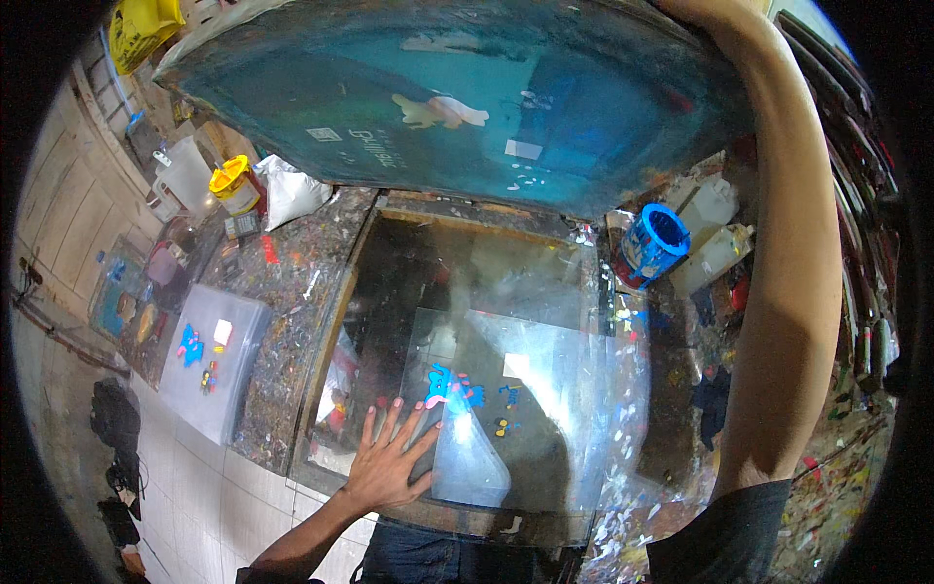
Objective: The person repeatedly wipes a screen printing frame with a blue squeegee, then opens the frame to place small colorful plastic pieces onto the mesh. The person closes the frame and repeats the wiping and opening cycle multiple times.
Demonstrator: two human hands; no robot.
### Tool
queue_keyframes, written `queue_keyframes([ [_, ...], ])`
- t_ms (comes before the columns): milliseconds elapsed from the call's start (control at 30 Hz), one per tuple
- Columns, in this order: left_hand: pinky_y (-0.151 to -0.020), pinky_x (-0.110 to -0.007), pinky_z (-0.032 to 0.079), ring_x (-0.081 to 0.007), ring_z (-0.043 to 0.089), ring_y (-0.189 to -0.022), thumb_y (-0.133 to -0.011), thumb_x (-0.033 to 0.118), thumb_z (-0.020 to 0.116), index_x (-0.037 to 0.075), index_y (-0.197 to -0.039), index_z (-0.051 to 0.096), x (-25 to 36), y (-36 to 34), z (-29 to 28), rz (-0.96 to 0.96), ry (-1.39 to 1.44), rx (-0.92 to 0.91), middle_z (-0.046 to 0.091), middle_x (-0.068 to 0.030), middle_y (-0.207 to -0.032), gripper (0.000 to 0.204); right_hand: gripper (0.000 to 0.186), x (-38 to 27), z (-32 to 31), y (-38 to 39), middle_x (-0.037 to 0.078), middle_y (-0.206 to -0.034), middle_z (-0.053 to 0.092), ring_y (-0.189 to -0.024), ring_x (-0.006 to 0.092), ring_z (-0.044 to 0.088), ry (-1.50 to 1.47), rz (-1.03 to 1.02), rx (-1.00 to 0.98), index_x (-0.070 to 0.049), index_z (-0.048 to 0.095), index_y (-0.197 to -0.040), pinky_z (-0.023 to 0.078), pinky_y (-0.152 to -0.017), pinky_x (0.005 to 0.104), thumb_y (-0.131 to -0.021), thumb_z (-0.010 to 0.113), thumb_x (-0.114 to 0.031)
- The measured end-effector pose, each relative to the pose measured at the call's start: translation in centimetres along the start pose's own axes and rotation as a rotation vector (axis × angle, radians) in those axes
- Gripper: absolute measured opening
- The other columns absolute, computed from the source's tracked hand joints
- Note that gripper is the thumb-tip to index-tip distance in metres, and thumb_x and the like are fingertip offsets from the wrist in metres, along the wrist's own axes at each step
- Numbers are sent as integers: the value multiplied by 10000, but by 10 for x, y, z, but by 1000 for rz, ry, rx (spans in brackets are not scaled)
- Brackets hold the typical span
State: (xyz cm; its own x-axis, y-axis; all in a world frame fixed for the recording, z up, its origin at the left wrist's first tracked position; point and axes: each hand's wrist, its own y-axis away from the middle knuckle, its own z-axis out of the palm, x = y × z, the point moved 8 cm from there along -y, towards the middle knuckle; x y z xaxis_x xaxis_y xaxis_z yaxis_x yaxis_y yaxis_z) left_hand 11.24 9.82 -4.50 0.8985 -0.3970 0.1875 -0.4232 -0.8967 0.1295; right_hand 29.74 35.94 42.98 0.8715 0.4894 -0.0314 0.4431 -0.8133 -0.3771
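Observation:
My left hand (389,465) lies with fingers spread on the near left part of a clear plastic sheet (574,419). The sheet rests on a glass-topped printing table (389,282) and bears small blue, pink and yellow figures and a white square. Above the table's far side, a screen printing frame (321,88) with teal mesh stands tilted up. My right arm reaches far up along the right side, and my right hand (696,8) holds the frame's upper right edge. Its fingers are mostly cut off by the top of the view.
Left of the glass lies a stack of printed clear sheets (209,365). Behind it are a yellow-rimmed tub (233,185) and a white bag (290,192). A blue paint tub (654,245) and a plastic jug (715,260) stand at right. Paint spatters cover the worktop.

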Motion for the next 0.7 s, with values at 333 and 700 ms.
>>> queue_keyframes([
  [333, -1213, -724, 84, -551, 76, -1565, -984, 443, 619, 148, -1599, 425, 54, 1, -39, 35, 323, 259, 149, -271, -1714, 709, 455, 31, 1, -15, 223, -1290, 704, -1168, 366, 692, 117, 197, 25, -189, 707, -1356, 510, -1042, 450, -1045, 481, -434],
  [700, -1234, -673, 173, -493, 269, -1533, -840, 232, 810, 193, -1523, 534, 42, 8, -232, -77, -51, 1068, 369, -233, -1635, 738, 562, -48, 40, 144, 279, -802, 683, -782, 466, 700, -43, 7, 338, 6, 646, -802, 550, -718, 578, -973, 617, -529],
])
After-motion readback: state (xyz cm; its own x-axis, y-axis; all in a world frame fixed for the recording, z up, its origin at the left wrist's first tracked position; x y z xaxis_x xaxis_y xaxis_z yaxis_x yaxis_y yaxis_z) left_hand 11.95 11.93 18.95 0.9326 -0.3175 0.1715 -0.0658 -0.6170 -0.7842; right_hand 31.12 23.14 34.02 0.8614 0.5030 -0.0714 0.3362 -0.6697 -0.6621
